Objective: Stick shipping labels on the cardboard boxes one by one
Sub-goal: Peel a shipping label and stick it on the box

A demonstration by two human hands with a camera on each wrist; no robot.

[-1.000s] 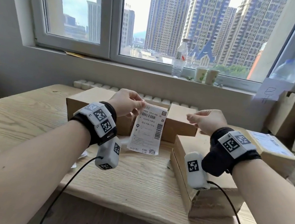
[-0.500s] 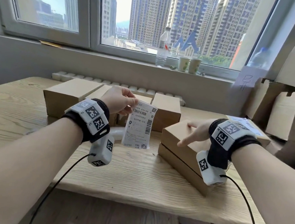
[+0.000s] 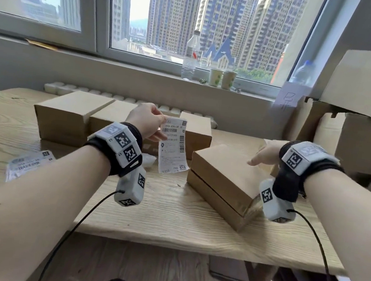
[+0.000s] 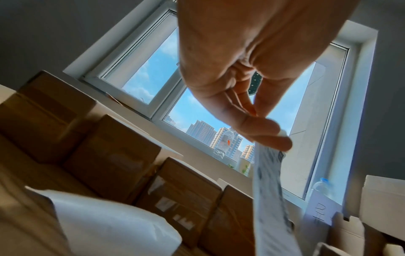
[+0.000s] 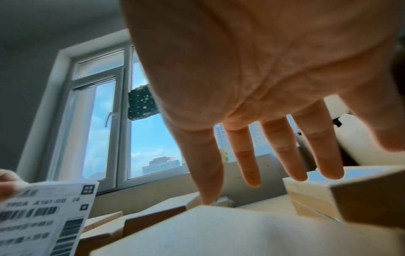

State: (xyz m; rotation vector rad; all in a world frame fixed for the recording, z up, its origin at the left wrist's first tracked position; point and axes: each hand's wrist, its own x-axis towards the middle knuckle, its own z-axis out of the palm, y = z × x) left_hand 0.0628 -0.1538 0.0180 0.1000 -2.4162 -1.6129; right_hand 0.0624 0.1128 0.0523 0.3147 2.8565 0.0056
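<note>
My left hand (image 3: 150, 124) pinches the top edge of a white shipping label (image 3: 174, 147), which hangs down above the wooden table (image 3: 148, 217); the same label (image 4: 270, 190) droops from thumb and fingers (image 4: 263, 131) in the left wrist view. A flat brown cardboard box (image 3: 224, 174) lies skewed at the table's right. My right hand (image 3: 265, 153) hovers over its far right part with fingers (image 5: 247, 155) straight and spread, the index tip touching the box top (image 5: 219, 230). The label (image 5: 43, 216) shows at lower left in the right wrist view.
Three cardboard boxes (image 3: 71, 116) stand in a row at the back of the table. More labels (image 3: 29, 163) lie at the left edge. Stacked cartons (image 3: 364, 128) fill the right side. A water bottle (image 3: 190, 55) and two paper cups (image 3: 221, 78) stand on the windowsill.
My right hand went from a loose fist to spread fingers and moved onto the right-hand box. That box has turned askew on the table. The left hand kept holding the label.
</note>
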